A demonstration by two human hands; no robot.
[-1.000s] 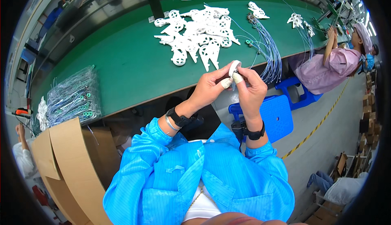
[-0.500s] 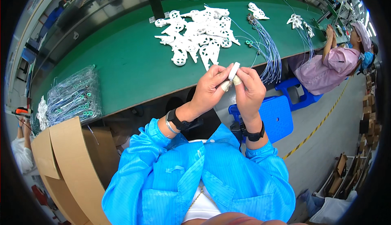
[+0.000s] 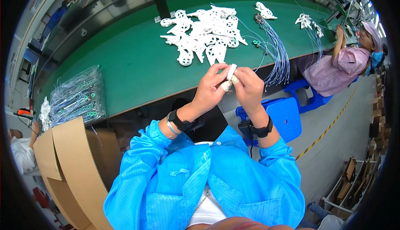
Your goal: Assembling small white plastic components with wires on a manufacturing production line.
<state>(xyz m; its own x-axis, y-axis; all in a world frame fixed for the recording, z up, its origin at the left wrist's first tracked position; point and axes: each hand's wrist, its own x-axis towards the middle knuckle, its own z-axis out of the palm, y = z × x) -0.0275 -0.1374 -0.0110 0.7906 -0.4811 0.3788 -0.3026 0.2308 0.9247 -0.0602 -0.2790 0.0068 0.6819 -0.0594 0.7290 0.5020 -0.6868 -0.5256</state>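
White part: smooth, looks like plastic, narrow rounded rim facing the camera. It's up in the air in front of the chest, just off the table's near edge. Long axis of the visible rim runs near upright in view, top leaning slightly right; front end not readable.

Left hand and right hand both grasp it, fingers pinched on either side. Thumbs wear pale, wrinkled covers. Black bands on both wrists, shiny blue striped sleeves.

Table: flat, dark green. Beyond the hands, a pile of hard white pieces, spoked wheel shapes with pointed tails, overlapping every which way. Right of it, thin blue-grey wires drape over the near edge. Far left, clear bags of wires with green bits, next to a carton, brown cardboard.

Room: blue plastic stool, grey floor with yellow-black tape, co-worker in pink at the table's right end.
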